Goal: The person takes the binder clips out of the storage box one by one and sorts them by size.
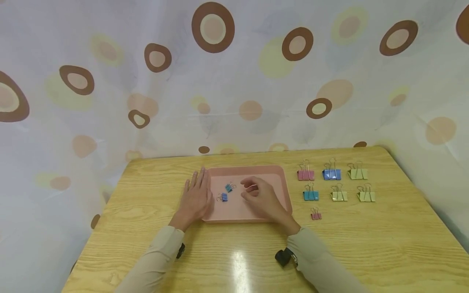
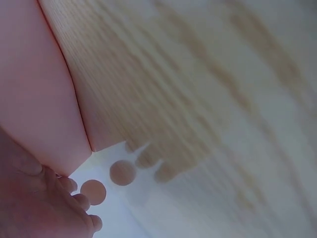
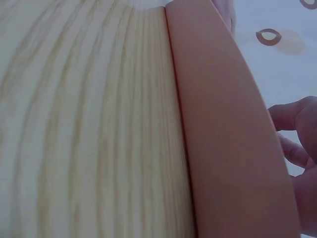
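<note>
A pink tray [image 1: 238, 219] lies on the table. In its left half are a teal binder clip [image 1: 229, 187] and a small blue binder clip [image 1: 223, 197], a little apart. My left hand [image 1: 196, 199] rests flat along the tray's left rim, fingers straight and pointing away from me. Over the tray's right half hovers my right hand [image 1: 261, 199], its fingers bent loosely and a gap showing between thumb and fingers. Nothing is visible in its grasp. The right wrist view shows the tray's near wall, with part of that hand behind it.
Right of the tray, binder clips stand in rows: a large pink one [image 1: 305, 175], a blue one [image 1: 332, 174], a teal one [image 1: 311, 195], several pale green ones [image 1: 358, 173] and a small pink one [image 1: 316, 216]. A patterned curtain [image 1: 234, 81] hangs behind the table.
</note>
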Demonstrator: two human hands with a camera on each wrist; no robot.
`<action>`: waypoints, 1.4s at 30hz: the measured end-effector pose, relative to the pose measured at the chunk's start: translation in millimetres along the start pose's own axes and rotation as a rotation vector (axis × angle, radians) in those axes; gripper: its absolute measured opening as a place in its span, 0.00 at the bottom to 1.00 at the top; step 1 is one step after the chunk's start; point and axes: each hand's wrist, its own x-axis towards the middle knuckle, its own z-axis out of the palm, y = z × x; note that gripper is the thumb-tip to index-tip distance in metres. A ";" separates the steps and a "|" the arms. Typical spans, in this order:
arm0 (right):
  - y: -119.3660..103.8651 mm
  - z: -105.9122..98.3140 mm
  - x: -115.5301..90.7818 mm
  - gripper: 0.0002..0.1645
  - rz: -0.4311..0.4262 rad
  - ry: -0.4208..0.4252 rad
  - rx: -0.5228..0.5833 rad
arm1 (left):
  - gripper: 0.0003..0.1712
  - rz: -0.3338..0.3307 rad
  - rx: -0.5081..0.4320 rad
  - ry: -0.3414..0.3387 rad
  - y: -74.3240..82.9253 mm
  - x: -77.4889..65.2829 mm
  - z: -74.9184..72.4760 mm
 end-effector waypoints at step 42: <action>6.7 45.8 38.8 0.14 0.035 -0.050 -0.287 | 0.36 -0.018 0.051 -0.033 2.2 -0.4 -2.2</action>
